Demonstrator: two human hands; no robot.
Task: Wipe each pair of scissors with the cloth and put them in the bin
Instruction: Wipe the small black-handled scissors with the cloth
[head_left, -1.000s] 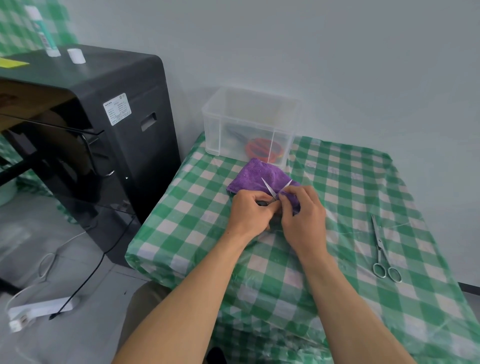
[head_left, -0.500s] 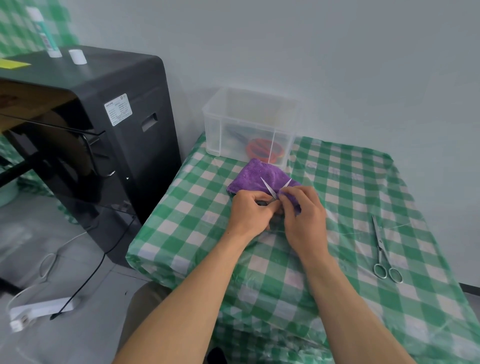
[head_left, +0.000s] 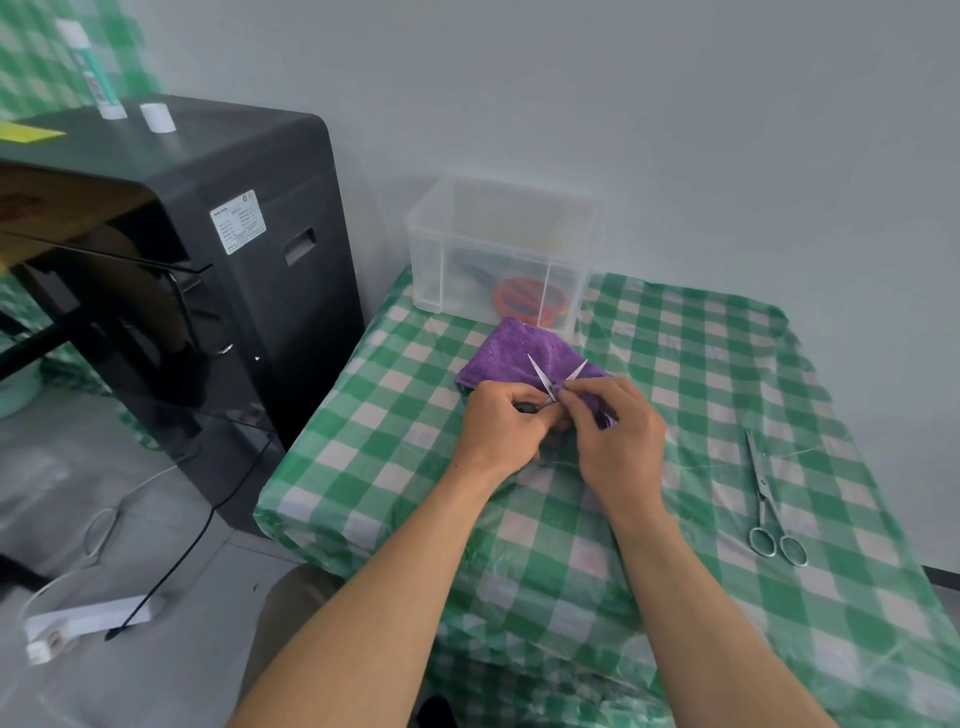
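Left hand (head_left: 498, 428) and right hand (head_left: 621, 434), pinching cloth (head_left: 506, 356), mostly hide scissors (head_left: 540, 375) handles.

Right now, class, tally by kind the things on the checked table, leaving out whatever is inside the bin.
Scissors: 2, the held pair and the loose pair
Cloths: 1, the purple cloth
Bins: 1, the clear bin
Total: 4
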